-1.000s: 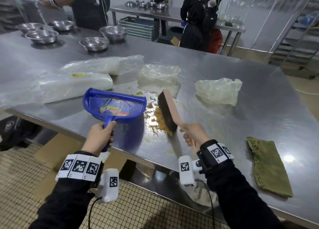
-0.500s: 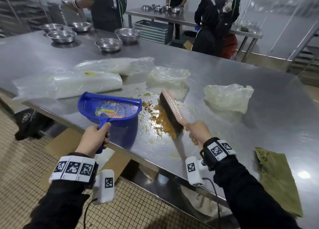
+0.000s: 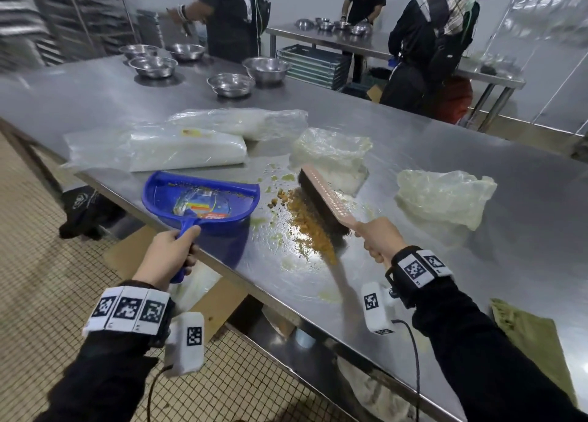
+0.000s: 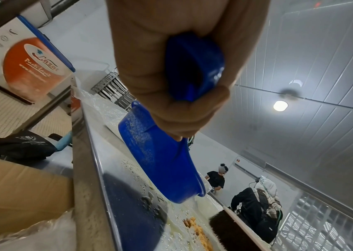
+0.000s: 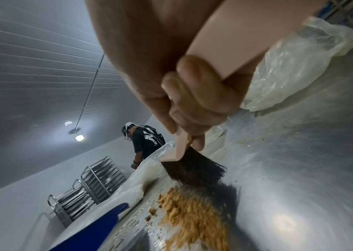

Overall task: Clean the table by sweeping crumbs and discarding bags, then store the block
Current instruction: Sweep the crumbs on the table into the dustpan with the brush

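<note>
The left hand (image 3: 165, 256) has its grip curled tight around the handle of the blue dustpan (image 3: 203, 199), whose pan hangs just past the near edge of the steel desk (image 3: 477, 167). The right hand (image 3: 380, 238) grips the pink brush (image 3: 324, 195) by its handle; the dark bristles stand on the desk. The orange crumbs (image 3: 310, 227) lie against the bristles at the brush's 9 o'clock, between brush and dustpan. Crumpled plastic bags (image 3: 442, 197) sit at 12 and 3 o'clock.

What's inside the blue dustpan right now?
The blue dustpan holds a colourful printed label or wrapper and a few crumbs along its rim; the main crumb pile is outside.
</note>
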`<control>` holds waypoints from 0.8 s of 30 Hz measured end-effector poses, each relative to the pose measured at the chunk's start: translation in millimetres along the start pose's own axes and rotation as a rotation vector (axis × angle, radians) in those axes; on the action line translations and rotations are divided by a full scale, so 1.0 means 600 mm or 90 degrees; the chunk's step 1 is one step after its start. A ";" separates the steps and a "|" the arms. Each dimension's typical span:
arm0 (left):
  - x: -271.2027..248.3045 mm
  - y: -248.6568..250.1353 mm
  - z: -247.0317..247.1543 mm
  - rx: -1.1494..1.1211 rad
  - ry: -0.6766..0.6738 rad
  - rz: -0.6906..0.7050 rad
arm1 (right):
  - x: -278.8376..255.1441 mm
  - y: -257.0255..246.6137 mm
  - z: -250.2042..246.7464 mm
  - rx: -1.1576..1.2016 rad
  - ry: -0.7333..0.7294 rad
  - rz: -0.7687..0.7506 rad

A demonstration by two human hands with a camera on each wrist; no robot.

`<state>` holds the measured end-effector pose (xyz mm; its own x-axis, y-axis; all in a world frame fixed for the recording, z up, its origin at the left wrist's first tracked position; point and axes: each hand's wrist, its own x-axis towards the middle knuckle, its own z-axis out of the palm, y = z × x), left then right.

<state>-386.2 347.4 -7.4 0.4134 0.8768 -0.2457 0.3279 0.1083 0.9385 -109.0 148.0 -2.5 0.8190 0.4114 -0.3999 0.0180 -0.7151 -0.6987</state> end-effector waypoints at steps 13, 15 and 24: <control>0.034 0.011 -0.020 -0.061 0.002 -0.033 | 0.047 -0.038 -0.005 -0.069 -0.038 -0.021; 0.038 0.012 -0.025 -0.056 -0.007 -0.035 | 0.057 -0.046 -0.008 -0.074 -0.015 -0.024; 0.038 0.009 -0.038 -0.025 -0.007 -0.058 | 0.085 -0.070 -0.024 -0.228 -0.031 -0.005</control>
<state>-394.4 378.7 -2.2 0.3929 0.8574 -0.3324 0.3310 0.2054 0.9210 -59.5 191.1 15.0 0.7899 0.4375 -0.4298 0.2305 -0.8612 -0.4530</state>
